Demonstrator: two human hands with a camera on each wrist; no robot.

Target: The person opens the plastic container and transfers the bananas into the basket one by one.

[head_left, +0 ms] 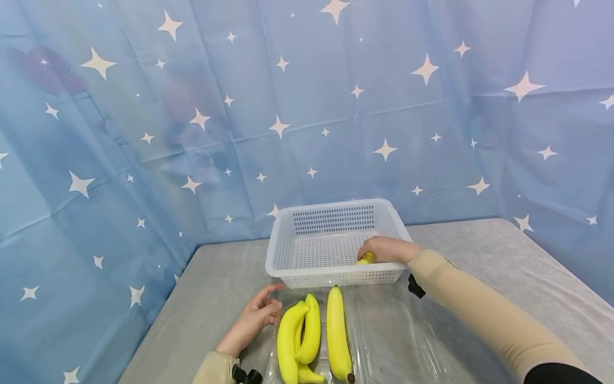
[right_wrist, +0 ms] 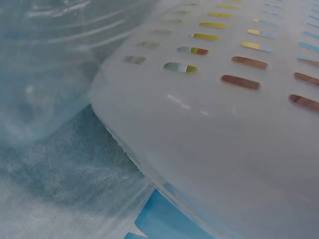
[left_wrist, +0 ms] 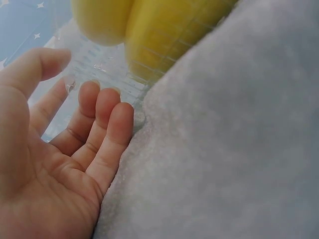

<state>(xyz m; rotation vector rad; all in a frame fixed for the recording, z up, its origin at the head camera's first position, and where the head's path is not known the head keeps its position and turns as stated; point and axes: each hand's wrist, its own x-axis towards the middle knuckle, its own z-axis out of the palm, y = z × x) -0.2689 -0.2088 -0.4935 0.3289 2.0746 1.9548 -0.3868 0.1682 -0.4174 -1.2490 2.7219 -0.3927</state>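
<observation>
My right hand (head_left: 389, 248) reaches over the near rim of the white plastic basket (head_left: 336, 269), fingers curled round a banana (head_left: 366, 258) low inside it. Most of that banana is hidden by the hand and the basket wall. In the right wrist view the slotted basket wall (right_wrist: 209, 129) blocks the hand, with yellow and skin tones in the slots. At the left side of a clear plastic tray (head_left: 362, 352) is my left hand (head_left: 251, 320), fingers loosely bent, holding nothing. Inside the tray lie a cluster of bananas (head_left: 288, 341) and a single banana (head_left: 338, 336).
Grey cloth (head_left: 192, 298) covers the table. A blue curtain with white stars (head_left: 307, 133) hangs behind the table and along its sides. The basket stands at the back of the table, just beyond the clear tray.
</observation>
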